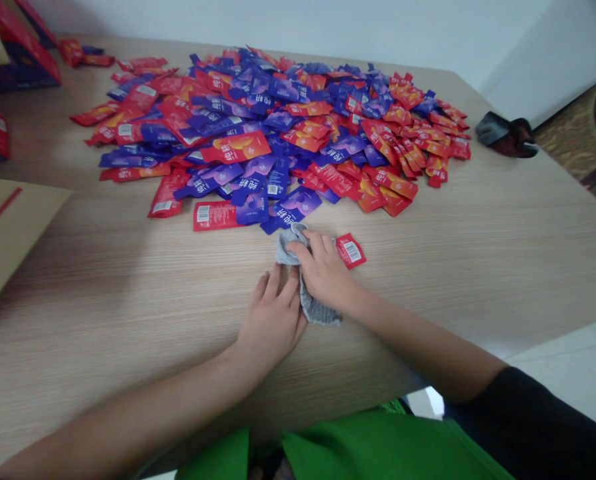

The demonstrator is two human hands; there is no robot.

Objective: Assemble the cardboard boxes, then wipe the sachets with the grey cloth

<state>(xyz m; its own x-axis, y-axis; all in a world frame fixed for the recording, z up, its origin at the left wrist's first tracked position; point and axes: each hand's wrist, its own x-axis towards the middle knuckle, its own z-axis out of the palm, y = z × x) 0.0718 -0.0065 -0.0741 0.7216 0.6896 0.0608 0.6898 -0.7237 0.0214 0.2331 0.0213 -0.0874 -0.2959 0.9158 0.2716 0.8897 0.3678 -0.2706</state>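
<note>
My right hand presses down on a crumpled grey cloth, its fingers curled over it and part of the cloth hanging out below the palm. Just past those fingers, a red sachet with a barcode lies partly covered. My left hand rests flat on the table with its fingers stretched forward, their tips at the edge of the cloth. Whether anything lies beneath the left fingers is hidden. Beyond both hands spreads a big heap of red and purple sachets, the closest of them a purple sachet.
Cardboard boxes stand at the left: an open flap juts over the wood-look table, with a red and blue box behind. A dark, shiny crumpled object lies near the right edge. A white wall backs the table.
</note>
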